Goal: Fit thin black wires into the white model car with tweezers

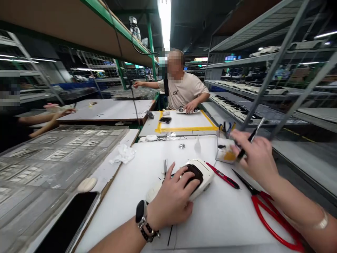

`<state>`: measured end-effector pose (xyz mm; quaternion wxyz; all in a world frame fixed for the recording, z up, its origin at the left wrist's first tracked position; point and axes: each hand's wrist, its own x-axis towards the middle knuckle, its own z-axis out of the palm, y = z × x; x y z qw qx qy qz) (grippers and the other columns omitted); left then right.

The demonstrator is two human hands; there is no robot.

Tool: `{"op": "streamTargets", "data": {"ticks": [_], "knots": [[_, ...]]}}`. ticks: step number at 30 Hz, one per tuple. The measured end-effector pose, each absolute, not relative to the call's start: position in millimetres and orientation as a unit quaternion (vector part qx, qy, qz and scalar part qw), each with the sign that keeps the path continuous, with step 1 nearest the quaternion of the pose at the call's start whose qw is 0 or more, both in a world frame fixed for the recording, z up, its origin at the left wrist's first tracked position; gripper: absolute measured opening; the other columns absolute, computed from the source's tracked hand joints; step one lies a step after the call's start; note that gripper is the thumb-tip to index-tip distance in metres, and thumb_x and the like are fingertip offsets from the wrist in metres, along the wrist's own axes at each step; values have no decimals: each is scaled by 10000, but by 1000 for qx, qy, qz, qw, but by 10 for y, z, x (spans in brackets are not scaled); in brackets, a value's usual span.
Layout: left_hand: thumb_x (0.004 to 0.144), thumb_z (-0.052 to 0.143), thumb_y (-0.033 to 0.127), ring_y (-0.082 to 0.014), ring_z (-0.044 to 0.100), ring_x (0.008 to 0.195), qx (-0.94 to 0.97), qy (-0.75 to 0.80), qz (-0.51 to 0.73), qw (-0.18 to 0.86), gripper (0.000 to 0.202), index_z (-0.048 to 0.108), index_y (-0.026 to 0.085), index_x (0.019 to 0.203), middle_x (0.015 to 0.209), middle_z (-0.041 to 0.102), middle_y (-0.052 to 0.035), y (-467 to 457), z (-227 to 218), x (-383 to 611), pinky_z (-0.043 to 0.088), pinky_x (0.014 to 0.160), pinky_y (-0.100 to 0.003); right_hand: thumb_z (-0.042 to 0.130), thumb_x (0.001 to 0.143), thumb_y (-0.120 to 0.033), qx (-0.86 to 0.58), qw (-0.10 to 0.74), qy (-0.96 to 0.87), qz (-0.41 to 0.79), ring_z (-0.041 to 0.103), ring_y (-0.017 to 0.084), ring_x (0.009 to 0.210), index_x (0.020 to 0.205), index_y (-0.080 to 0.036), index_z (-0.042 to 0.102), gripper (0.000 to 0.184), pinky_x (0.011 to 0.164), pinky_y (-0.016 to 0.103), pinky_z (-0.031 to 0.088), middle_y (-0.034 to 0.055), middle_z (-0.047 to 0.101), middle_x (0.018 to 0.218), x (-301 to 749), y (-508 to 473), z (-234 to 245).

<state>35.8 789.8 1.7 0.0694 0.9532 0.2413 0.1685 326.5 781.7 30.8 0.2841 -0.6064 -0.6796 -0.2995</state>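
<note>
From where I stand, the person's left hand (172, 196) lies on top of a white plastic model car (206, 175). The palm covers the near end and the fingers curl over the dark glazed panel, pressing the car onto the white foam-topped table (223, 225) rather than lifting it. The car sits near the middle of the table, and its long axis runs from near-left to far-right. The hand hides too much of the body for me to tell which end is the nose. The right hand (256, 156) hovers to the right of the car and a little farther off. Its fingers are pinched closed around a thin black stick-like tool (250, 138), which slants with its lower tip down and to the left. That tip hangs just over a small clear plastic tub (222, 151) with something yellow in it. So the car lies left of and nearer than the tool tip, with its uncovered far-right end closest to that hand. A slim red pen-shaped knife (222, 175) lies between the car and the red-handled scissors (271, 214) at the near right. A black smartphone (65, 225) rests at the near left beside clear moulded plastic trays (52, 158). At the far bench, another person in a beige shirt (184, 91) handles a smaller car.
</note>
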Motion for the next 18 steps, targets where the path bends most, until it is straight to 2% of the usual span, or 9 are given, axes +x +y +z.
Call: {"op": "streamTargets", "data": {"ticks": [3, 6, 9, 12, 16, 18], "knots": [[768, 540, 246, -261, 254, 1326, 959, 231, 160, 41, 581, 358, 247, 1320, 1343, 440, -50, 7816, 22, 353, -4, 1128, -565, 431, 916, -242, -446, 233, -850, -158, 544, 207, 1025, 1233, -222, 488, 323, 879, 339, 385, 82, 608, 1156, 2861, 7844, 74], [807, 484, 232, -255, 262, 1315, 965, 210, 153, -21, 544, 337, 213, 1330, 1342, 423, -77, 7775, -5, 378, 39, 1128, -556, 377, 916, -218, -460, 190, -867, -22, 578, 193, 937, 1213, -228, 481, 314, 812, 323, 428, 56, 647, 1023, 2556, 8086, -184], [804, 480, 255, -246, 364, 1228, 964, 222, 138, -57, 433, 430, 164, 1224, 1247, 465, -86, 7788, -49, 380, 92, 1138, -517, 346, 884, -166, -499, 148, -852, 51, 595, 194, 789, 975, -201, 540, 217, 806, 363, 425, 31, 661, 824, 2376, 8362, -299], [791, 506, 310, -235, 421, 1162, 957, 250, 132, -58, 417, 446, 180, 1183, 1203, 471, -64, 7799, -78, 311, 134, 1137, -508, 316, 868, -133, -504, 117, -854, 59, 593, 203, 695, 784, -204, 491, 207, 815, 410, 398, 3, 643, 688, 2360, 8422, -296], [758, 608, 409, -247, 432, 1160, 940, 306, 149, -35, 547, 415, 193, 1222, 1202, 484, -76, 7876, -114, 71, 127, 1141, -523, 331, 898, -226, -529, 117, -840, 16, 611, 258, 645, 787, -205, 520, 221, 715, 426, 406, 35, 636, 609, 2435, 8156, -347], [659, 720, 522, -260, 448, 1144, 906, 384, 176, -12, 664, 451, 200, 1172, 1172, 506, -84, 7971, -145, -83, 134, 1142, -520, 313, 904, -256, -550, 123, -826, -14, 605, 275, 576, 814, -198, 548, 258, 661, 435, 410, 53, 623, 565, 2415, 7958, -398]]}}
